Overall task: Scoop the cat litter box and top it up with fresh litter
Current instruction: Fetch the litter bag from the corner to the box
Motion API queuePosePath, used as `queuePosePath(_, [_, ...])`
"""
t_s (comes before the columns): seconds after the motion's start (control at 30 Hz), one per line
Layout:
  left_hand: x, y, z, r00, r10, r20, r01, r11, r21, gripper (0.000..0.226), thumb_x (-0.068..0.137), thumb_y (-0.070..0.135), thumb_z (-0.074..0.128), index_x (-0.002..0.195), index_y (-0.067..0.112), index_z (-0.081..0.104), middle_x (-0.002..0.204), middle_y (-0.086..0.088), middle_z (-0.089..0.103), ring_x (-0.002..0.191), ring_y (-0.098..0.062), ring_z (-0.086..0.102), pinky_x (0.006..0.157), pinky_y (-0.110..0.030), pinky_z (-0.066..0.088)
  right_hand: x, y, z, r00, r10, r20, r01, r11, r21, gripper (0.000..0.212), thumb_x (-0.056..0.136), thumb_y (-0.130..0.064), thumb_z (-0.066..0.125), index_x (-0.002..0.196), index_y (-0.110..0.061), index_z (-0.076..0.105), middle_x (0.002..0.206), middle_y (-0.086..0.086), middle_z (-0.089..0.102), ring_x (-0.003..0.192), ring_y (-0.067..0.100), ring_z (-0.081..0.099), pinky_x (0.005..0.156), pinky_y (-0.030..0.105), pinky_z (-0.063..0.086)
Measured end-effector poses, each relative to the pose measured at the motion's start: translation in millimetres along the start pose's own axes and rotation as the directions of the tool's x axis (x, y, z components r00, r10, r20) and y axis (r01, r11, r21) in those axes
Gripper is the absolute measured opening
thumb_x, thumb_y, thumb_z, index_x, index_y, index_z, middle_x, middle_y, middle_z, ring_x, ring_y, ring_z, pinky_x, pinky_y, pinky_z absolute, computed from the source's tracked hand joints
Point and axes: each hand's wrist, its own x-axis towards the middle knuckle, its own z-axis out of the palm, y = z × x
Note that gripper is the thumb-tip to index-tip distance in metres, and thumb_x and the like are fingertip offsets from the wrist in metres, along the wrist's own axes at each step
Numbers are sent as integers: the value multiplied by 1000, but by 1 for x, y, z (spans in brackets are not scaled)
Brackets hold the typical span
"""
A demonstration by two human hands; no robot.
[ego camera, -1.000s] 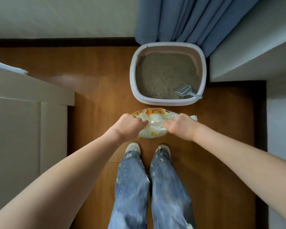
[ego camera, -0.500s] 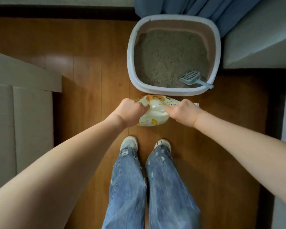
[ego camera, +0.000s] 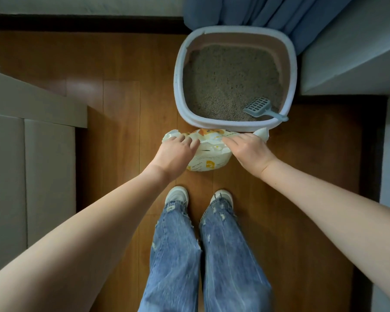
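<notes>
**Both hands on the litter bag at the edge of the box**

From the head camera I look straight down on a wooden floor (ego camera: 122, 122), where a person in torn blue jeans (ego camera: 203, 255) and pale shoes (ego camera: 176, 195) stands over a bag of cat litter (ego camera: 208, 154). The bag, white with orange and yellow print, sits on the floor just in front of the shoes, its far edge touching or almost touching the near rim of the litter box (ego camera: 178, 70). The left hand (ego camera: 178, 152) lies over the bag's left top corner with fingers loosely spread and only lightly bent; I cannot tell whether it merely rests there or has a hold of the plastic. The right hand (ego camera: 249, 152) lies on the bag's right top corner, its fingers stretched along the crumpled upper edge, and again I cannot tell whether any fold is pinched beneath it. The pale-rimmed box holds grey-brown litter (ego camera: 230, 79), and a grey slotted scoop (ego camera: 260, 108) lies in its near right corner, the handle propped on the rim. Blue curtain (ego camera: 268, 10) hangs down behind the box. A pale cabinet (ego camera: 20, 154) stands to the left, and a pale ledge (ego camera: 351, 59) to the right.
</notes>
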Motion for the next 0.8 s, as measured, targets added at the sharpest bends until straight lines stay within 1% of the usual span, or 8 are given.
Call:
queuePosePath(0.1, [-7, 3, 3, 995, -30, -95, 23, 997, -80, 48, 57, 3, 86, 96, 6, 60, 76, -6, 62, 65, -25, 58, 55, -30, 45, -2, -4, -8, 997, 50, -61, -47, 998, 45, 40, 70, 5, 64, 110, 3, 65, 86, 16, 68, 78, 34, 66, 74, 42, 56])
queuePosePath(0.2, [-11, 7, 1, 993, -53, -102, 40, 991, -128, 55, 60, 2, 84, 110, 3, 60, 99, -11, 67, 88, -31, 64, 68, -36, 54, -6, -9, -14, 993, 84, -81, -80, 995, 51, 53, 69, 7, 69, 121, 2, 60, 99, 15, 67, 91, 33, 63, 90, 44, 50])
queuePosePath(0.27, [-12, 9, -3, 993, -61, -103, 47, 990, -134, 60, 64, 1, 80, 120, 1, 58, 113, -15, 65, 104, -34, 63, 79, -39, 55, -8, -12, -15, 993, 95, -69, -91, 994, 52, 59, 70, 6, 70, 127, 1, 57, 105, 14, 65, 98, 32, 61, 99, 44, 45])
queuePosePath(0.37, [-10, 9, -7, 989, -38, -141, 23, 994, -107, 58, 70, 7, 77, 125, 2, 57, 118, -14, 64, 109, -33, 61, 89, -41, 50, -11, -16, -17, 991, 129, -28, -127, 989, 74, 69, 66, 1, 77, 131, 1, 53, 113, 13, 63, 109, 30, 59, 110, 40, 32])
queuePosePath(0.47, [-9, 8, -16, 985, -17, -171, 18, 1000, 4, 54, 76, 23, 71, 126, 8, 57, 112, -6, 65, 103, -28, 59, 91, -41, 35, -11, -22, -21, 990, 143, -11, -141, 983, 115, 71, 66, -3, 79, 132, 0, 52, 117, 14, 62, 114, 30, 57, 114, 40, 25])
queuePosePath(0.6, [-5, -1, -26, 994, -7, -106, 12, 999, 44, 65, 75, 43, 69, 130, 12, 52, 115, -5, 63, 113, -25, 51, 102, -50, 29, -12, -26, -25, 988, 147, -38, -139, 978, 152, 62, 71, -8, 77, 129, -2, 54, 115, 12, 61, 113, 28, 56, 116, 41, 24])
queuePosePath(0.7, [3, -9, -35, 997, 60, -51, -61, 998, -16, 58, 78, 49, 66, 124, 14, 56, 112, -4, 67, 114, -26, 54, 109, -53, 18, -12, -30, -28, 983, 166, -73, -153, 976, 155, 54, 72, -9, 76, 123, -3, 59, 107, 12, 63, 106, 29, 58, 115, 42, 26])
queuePosePath(0.8, [10, -13, -45, 993, 92, 67, -90, 995, -43, 52, 87, 51, 58, 126, 17, 57, 113, 0, 68, 116, -24, 55, 113, -53, 13, -14, -35, -31, 976, 193, -105, -175, 971, 161, 46, 74, -5, 74, 118, -3, 61, 102, 12, 64, 103, 30, 59, 114, 44, 29])
